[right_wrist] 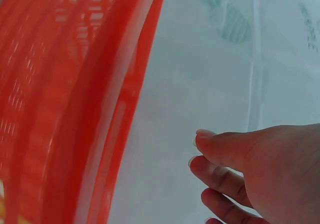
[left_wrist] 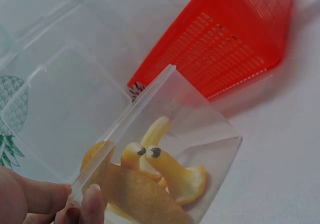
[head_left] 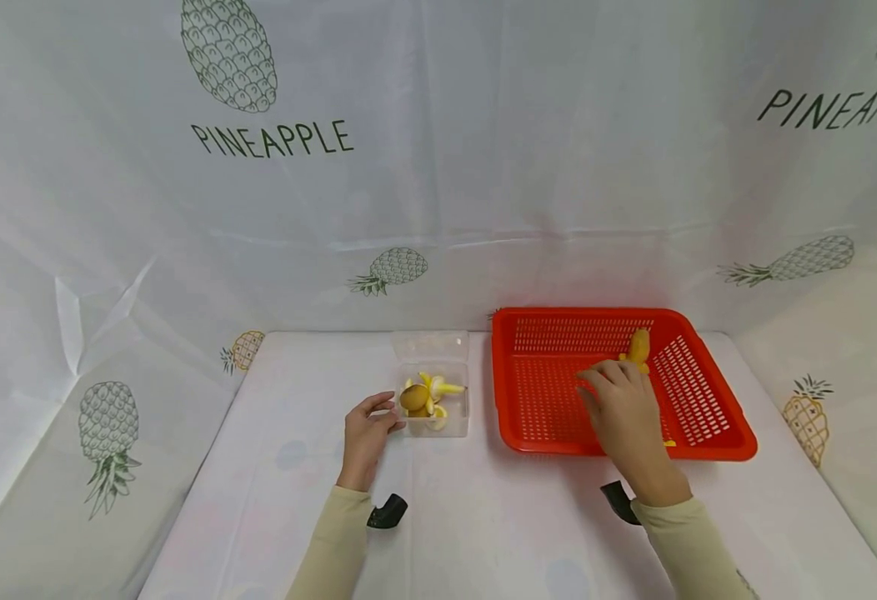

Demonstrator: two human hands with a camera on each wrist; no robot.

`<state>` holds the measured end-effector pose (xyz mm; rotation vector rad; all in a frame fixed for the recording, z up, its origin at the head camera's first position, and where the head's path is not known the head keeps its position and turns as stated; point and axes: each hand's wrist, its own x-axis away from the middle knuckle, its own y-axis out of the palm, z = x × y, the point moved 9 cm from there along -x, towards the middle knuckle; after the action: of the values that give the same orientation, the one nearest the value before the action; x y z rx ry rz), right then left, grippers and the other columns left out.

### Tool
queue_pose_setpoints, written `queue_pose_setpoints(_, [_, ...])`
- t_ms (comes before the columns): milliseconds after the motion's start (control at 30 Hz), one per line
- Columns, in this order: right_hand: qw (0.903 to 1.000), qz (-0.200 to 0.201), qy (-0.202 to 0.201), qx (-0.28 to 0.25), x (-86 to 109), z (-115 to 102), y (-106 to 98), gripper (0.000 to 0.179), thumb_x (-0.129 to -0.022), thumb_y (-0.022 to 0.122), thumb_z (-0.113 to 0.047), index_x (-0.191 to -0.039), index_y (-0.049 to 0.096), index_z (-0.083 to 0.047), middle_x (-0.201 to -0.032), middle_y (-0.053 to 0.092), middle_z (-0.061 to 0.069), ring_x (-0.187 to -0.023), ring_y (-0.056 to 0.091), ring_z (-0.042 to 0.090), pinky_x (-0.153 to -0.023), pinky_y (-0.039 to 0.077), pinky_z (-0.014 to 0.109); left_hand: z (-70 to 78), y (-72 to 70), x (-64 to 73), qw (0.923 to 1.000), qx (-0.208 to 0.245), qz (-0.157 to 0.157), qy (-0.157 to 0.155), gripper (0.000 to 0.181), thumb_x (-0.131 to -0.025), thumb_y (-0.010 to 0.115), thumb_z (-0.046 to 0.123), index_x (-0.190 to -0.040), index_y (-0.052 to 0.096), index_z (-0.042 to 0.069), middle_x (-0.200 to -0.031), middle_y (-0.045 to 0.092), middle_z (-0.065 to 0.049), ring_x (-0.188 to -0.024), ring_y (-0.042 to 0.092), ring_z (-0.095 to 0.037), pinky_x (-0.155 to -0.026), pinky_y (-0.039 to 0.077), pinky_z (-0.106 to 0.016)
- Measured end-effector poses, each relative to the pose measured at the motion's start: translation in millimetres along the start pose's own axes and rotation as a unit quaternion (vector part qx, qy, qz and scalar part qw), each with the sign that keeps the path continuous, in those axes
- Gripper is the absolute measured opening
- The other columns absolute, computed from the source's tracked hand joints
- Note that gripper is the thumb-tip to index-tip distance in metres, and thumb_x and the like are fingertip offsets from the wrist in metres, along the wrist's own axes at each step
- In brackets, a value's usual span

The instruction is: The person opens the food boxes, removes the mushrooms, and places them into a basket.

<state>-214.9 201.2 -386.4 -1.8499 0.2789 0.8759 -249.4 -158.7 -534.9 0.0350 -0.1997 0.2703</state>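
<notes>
My left hand [head_left: 367, 433] pinches the left rim of a clear plastic box [head_left: 452, 427] between thumb and fingers; the box's hinged lid [head_left: 431, 344] stands open at the back. Inside lie a brown oval potato-like piece [head_left: 413, 397] and yellow peeled banana pieces [head_left: 449, 389], with dark tips visible in the left wrist view. Over the red basket [head_left: 513, 315] hovers my right hand [head_left: 622, 408], its fingers loosely bent and nothing between them. Beyond it, a long brownish-yellow piece [head_left: 639, 344] leans at the basket's back right, partly on yellow bits.
Another yellow piece [head_left: 669, 443] shows near the basket's front wall, partly hidden by my right wrist. The basket stands right of the box on the white-covered table [head_left: 483, 533]. Pineapple-printed sheeting [head_left: 468, 167] rises behind the table and at both sides.
</notes>
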Motion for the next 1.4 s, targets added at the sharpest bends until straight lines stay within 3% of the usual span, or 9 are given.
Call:
queue_pose_setpoints(333, [0.9966, -0.069, -0.032, -0.032, -9.4, -55, 44, 0.028, -0.076, 0.093, 0.001, -0.101, 0.08, -0.003, -0.099, 0.069, 0.012, -0.101, 0.061, 0.035, -0.087, 0.059, 0.052, 1.8, 1.4, 0.7, 1.0, 0.004, -0.008, 0.0, 0.036, -0.099, 0.064, -0.008, -0.135, 0.062, -0.011, -0.113, 0.057, -0.016, -0.087, 0.063, -0.019, -0.075, 0.066, -0.026])
queue_pose_setpoints(633, [0.993, -0.08, -0.077, -0.041, -18.8, -104, 75, 0.031, -0.075, 0.095, -0.001, -0.1, 0.079, -0.008, -0.097, 0.07, 0.006, -0.099, 0.062, 0.03, -0.082, 0.059, 0.043, 4.6, 2.1, 2.3, 1.0, 0.002, -0.006, 0.003, 0.035, -0.099, 0.063, -0.009, -0.134, 0.063, -0.011, -0.111, 0.057, -0.016, -0.082, 0.061, -0.016, -0.076, 0.066, -0.029])
queue_pose_setpoints(867, [0.9899, -0.091, -0.106, -0.023, -23.8, -133, 101, 0.031, -0.076, 0.095, -0.004, -0.102, 0.079, -0.012, -0.1, 0.071, 0.004, -0.101, 0.063, 0.027, -0.087, 0.059, 0.039, 5.0, 2.2, 3.5, 0.9999, 0.008, -0.007, 0.008, 0.036, -0.098, 0.064, -0.01, -0.134, 0.062, -0.013, -0.11, 0.057, -0.016, -0.082, 0.062, -0.016, -0.072, 0.066, -0.025])
queue_pose_setpoints(1067, [0.9846, -0.117, -0.128, -0.019, -21.4, -151, 124, 0.03, -0.082, 0.09, -0.004, -0.109, 0.079, -0.011, -0.109, 0.072, 0.005, -0.108, 0.064, 0.027, -0.096, 0.059, 0.041, 6.2, 2.0, 4.7, 0.9999, 0.01, -0.006, 0.009, 0.036, -0.098, 0.062, -0.011, -0.134, 0.063, -0.013, -0.111, 0.057, -0.017, -0.081, 0.062, -0.015, -0.072, 0.065, -0.023])
queue_pose_setpoints(1400, [0.9786, -0.166, -0.116, -0.033, -24.4, -159, 155, 0.04, -0.083, 0.091, -0.01, -0.12, 0.076, -0.015, -0.123, 0.071, 0.005, -0.115, 0.062, 0.026, -0.104, 0.056, 0.04, 4.2, 1.9, 3.9, 0.9997, 0.017, -0.01, 0.015, 0.037, -0.097, 0.061, -0.013, -0.133, 0.062, -0.015, -0.11, 0.056, -0.018, -0.082, 0.064, -0.016, -0.072, 0.065, -0.022])
